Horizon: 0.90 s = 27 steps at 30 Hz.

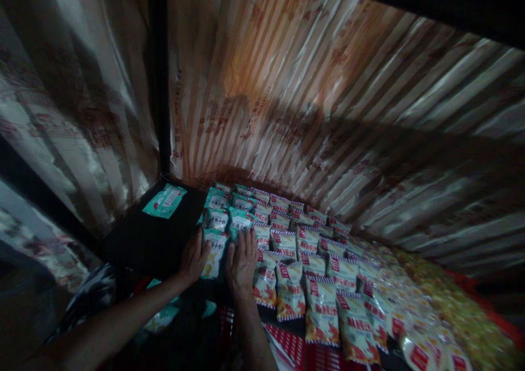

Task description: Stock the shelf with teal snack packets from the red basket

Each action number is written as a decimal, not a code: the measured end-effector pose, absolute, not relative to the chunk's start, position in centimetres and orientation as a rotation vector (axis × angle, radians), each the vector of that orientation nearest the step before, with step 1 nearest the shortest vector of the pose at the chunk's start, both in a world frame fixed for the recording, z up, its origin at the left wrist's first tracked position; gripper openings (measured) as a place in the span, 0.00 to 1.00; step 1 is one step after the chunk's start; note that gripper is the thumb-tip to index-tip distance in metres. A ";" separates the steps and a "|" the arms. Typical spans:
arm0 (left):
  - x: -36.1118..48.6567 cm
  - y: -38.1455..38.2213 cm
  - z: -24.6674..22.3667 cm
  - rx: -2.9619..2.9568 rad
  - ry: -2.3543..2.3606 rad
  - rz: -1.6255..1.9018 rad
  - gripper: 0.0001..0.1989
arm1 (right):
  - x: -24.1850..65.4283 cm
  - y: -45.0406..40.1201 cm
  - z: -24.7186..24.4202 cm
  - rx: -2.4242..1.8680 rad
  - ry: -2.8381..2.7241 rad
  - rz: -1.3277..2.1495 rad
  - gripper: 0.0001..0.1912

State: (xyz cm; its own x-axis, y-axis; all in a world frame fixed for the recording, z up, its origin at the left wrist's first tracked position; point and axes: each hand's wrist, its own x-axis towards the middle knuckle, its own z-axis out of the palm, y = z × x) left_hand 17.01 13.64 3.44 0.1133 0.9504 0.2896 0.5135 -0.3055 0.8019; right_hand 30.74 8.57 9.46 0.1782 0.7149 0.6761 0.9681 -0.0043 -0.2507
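A teal-and-white snack packet [214, 254] lies between my two hands, at the front of a short block of similar teal packets. My left hand [194, 257] rests against its left edge, fingers stretched forward and thumb apart. To its right, my right hand [241, 261] lies with fingers extended over the lower part of another teal packet [239, 221]. That packet's lower end is hidden under the fingers. More teal packets [217, 200] stand in rows behind. Directly right of my right hand begin rows of white-and-red snack packets [284, 243].
A single teal packet [164, 201] lies flat on the dark surface [139, 245] at left. Clear-wrapped snacks [410, 289] and yellowish ones [459, 305] continue rightward. A red plastic basket [295, 349] is below the front edge. Pleated sheeting [287, 86] and a dark post [159, 75] stand behind.
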 end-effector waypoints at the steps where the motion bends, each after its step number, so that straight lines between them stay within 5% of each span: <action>1: 17.0 13.6 3.4 1.879 1.414 1.112 0.30 | 30.7 8.6 9.4 -1.773 -1.591 -0.474 0.20; 27: 16.9 13.3 3.7 1.920 1.378 1.127 0.27 | 32.5 1.8 7.3 -1.901 -1.352 -0.618 0.21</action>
State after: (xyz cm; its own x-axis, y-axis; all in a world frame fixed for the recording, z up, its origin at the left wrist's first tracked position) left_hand 16.94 13.27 3.71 0.1372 0.9353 0.3262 0.5049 -0.3494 0.7893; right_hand 32.53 1.75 7.26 0.3371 0.6001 0.7254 0.9412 -0.1981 -0.2735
